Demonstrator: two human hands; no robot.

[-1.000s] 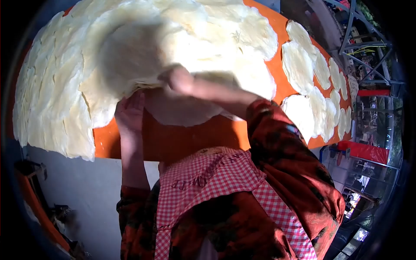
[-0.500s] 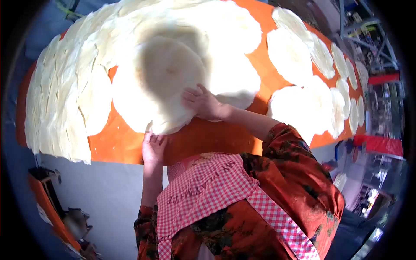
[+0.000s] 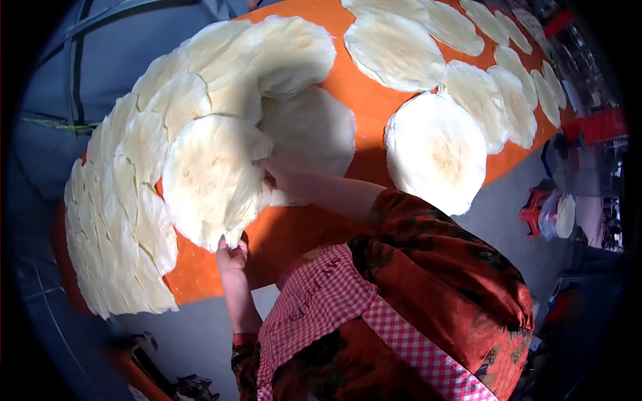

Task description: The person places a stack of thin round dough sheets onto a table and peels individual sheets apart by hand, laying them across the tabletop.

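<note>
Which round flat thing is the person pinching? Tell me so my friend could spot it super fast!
Find the big orange table, then look just beyond the person's left hand. There lies a pale round sheet, with the right hand at its right side. Unlike its neighbours, it has its near edge pinched by the left hand's fingers.
</note>
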